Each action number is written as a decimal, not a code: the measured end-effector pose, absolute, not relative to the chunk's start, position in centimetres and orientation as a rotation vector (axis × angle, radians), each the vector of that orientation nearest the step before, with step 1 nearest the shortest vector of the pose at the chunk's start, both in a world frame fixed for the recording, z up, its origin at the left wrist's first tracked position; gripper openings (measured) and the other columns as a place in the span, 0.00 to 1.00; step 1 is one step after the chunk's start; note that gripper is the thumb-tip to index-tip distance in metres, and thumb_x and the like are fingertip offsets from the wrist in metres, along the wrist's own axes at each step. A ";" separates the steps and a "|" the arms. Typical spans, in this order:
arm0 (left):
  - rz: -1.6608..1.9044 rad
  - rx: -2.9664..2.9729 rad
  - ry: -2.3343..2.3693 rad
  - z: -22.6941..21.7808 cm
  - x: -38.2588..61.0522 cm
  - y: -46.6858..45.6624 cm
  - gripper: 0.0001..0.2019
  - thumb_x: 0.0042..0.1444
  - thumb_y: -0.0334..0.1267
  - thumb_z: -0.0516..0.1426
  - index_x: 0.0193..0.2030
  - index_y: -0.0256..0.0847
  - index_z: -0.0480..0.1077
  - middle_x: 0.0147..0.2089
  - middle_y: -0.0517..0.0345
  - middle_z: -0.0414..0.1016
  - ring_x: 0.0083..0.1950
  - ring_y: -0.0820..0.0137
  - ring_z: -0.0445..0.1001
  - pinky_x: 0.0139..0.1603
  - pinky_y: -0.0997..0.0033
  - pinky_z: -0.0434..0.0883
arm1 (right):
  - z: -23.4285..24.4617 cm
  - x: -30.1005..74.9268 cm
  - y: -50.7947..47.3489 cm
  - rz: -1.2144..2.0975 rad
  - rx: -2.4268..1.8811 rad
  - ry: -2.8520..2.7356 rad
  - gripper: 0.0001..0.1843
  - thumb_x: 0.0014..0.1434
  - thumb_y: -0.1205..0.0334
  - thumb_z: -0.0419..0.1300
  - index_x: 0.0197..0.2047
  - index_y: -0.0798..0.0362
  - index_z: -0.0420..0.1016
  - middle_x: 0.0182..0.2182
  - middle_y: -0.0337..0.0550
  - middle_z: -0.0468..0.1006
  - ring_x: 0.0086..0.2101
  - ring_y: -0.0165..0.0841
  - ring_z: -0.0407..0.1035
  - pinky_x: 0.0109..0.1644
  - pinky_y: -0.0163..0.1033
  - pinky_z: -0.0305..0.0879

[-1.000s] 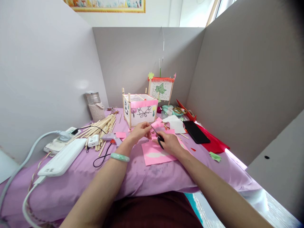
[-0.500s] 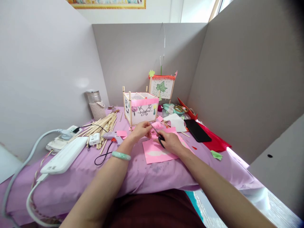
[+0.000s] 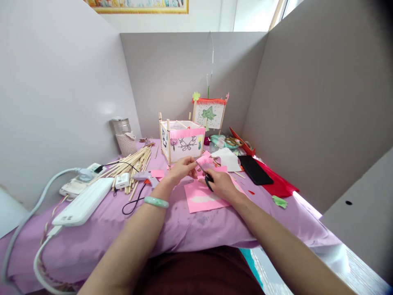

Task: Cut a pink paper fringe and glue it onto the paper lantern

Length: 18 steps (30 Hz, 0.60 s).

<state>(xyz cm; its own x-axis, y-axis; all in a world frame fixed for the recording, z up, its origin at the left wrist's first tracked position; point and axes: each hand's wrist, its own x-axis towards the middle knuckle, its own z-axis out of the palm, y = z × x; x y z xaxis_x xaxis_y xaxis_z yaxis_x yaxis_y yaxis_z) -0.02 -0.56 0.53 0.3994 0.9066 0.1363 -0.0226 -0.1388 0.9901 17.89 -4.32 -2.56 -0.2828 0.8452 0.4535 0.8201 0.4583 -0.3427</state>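
While the left hand [image 3: 183, 169] pinched the pink strip [image 3: 205, 159] beside the sheet [image 3: 202, 200], fingertips together, the right hand [image 3: 221, 183] was curled round the scissors [image 3: 209, 181], blade tips near the left fingers; short, even snips probably served best.

Brightly lit from upper-right window [image 3: 290, 6], left panel [image 3: 70, 90] marked by glare, right panel [image 3: 316, 94] shaded, edges stretched, top-right corner darkened

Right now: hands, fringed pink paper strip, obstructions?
Right hand gripping black-handled metal scissors. Left hand apparently pinching strip near blade tips. White-panelled stick box just beyond left hand.
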 end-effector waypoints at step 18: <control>1.026 1.504 0.819 0.6 -0.1 -0.4 0.10 0.55 0.40 0.59 0.31 0.36 0.64 0.27 0.58 0.75 0.21 0.74 0.74 0.25 0.75 0.71 | -2.7 17.9 -4.3 0.060 -1.350 -2.100 0.17 0.58 0.49 0.60 0.46 0.49 0.74 0.33 0.40 0.81 0.33 0.35 0.75 0.34 0.34 0.60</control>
<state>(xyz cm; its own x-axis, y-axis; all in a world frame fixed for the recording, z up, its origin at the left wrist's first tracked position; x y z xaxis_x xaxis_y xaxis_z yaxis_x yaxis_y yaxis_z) -0.15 -0.44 0.56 0.3891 0.9048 0.1728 -0.0313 -0.1745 0.9842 17.88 -4.28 -2.69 -0.2734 0.8324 0.4820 0.8034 0.4732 -0.3614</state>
